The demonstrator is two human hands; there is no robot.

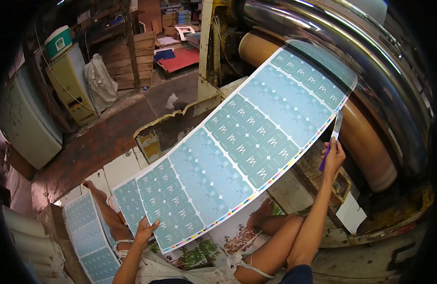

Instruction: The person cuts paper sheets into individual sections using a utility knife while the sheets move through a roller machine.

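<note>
A long printed sheet (237,151) with blue and green label panels and a colour strip along its right edge slopes down from the large shiny roller (322,33) toward me. At its near left end, my left hand (145,231) pinches the edge, thumb on top. My right hand (334,156) is closed round a purple-handled knife (337,127). The knife's pale blade points up beside the sheet's right edge, close under the roller. Whether the blade touches the sheet, I cannot tell.
Brown rollers (370,137) lie below the shiny one. To my left rests a stack of similar printed sheets (83,222). A metal cabinet (31,118), a green and white cooler (58,42) and a red board (180,59) stand farther back. My bare legs are under the sheet.
</note>
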